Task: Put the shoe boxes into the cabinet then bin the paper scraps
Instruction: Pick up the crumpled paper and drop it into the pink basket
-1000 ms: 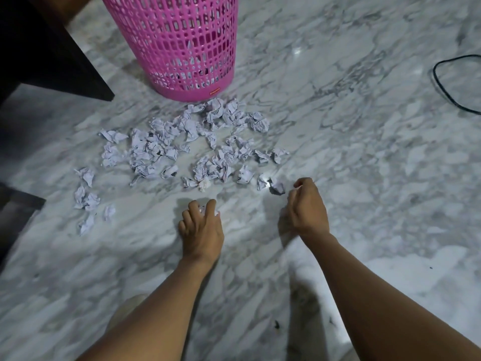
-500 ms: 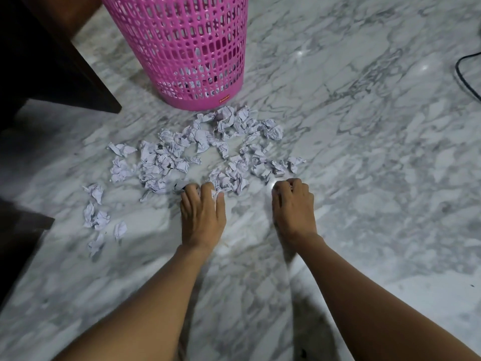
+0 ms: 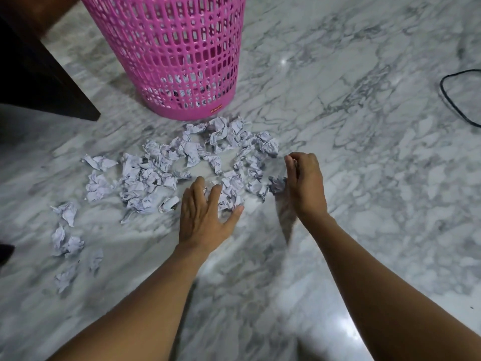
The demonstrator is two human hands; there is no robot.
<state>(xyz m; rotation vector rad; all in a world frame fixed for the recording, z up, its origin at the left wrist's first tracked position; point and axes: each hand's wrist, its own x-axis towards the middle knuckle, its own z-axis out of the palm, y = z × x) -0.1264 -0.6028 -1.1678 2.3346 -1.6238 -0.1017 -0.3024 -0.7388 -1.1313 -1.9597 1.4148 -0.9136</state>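
Many crumpled white paper scraps (image 3: pixel 166 168) lie in a loose pile on the marble floor, just in front of a pink lattice bin (image 3: pixel 182 61). Some paper shows through the bin's lower holes. My left hand (image 3: pixel 205 220) rests palm down at the pile's near edge, its spread fingers over a few scraps. At the pile's right side my right hand (image 3: pixel 304 183) stands on its edge with fingers curled toward the pile, touching a scrap (image 3: pixel 277 184). Its palm is hidden. No shoe boxes or cabinet are in view.
A dark wooden piece of furniture (image 3: pixel 39 74) stands at the far left beside the bin. Several stray scraps (image 3: pixel 67 241) lie apart at the lower left. A black cable (image 3: pixel 453 102) loops on the floor at the right edge.
Both hands have moved forward from the bare floor into the pile. The left hand has spread its fingers over the scraps. The right hand has turned onto its edge at the pile's right side.
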